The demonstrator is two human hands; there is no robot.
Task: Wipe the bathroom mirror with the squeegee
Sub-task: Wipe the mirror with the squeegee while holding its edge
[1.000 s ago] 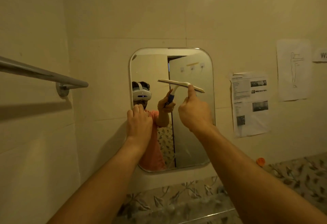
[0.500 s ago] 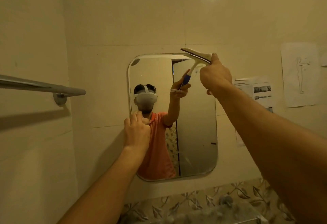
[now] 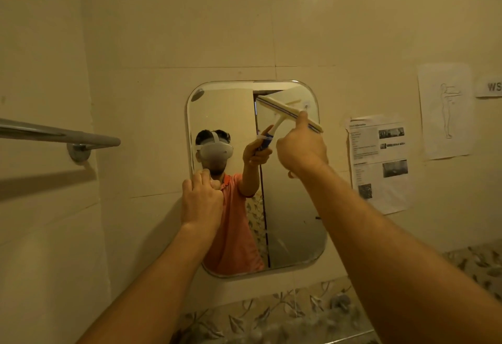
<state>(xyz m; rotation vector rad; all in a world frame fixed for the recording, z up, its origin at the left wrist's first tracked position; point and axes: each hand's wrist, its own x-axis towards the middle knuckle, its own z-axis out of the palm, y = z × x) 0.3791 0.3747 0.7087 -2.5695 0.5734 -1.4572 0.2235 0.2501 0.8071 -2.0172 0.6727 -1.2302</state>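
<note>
A rounded rectangular mirror [image 3: 293, 207] hangs on the tiled wall ahead. My right hand [image 3: 301, 148] grips the handle of a cream squeegee [image 3: 288, 111], whose blade lies tilted across the mirror's upper right part, left end higher. The handle is hidden behind my hand; its blue grip shows only in the reflection. My left hand [image 3: 201, 202] grips the mirror's left edge about halfway up, fingers curled over the rim. The reflection shows a person in an orange shirt and headset.
A metal towel bar [image 3: 59, 137] juts from the left wall at mirror height. Printed sheets [image 3: 380, 161] and a drawing [image 3: 445, 110] are taped to the wall right of the mirror. A leaf-patterned tile band [image 3: 271, 313] runs below.
The squeegee went from mid-mirror up to the top right corner, and has now come down onto the upper right glass. My left hand stayed on the left edge.
</note>
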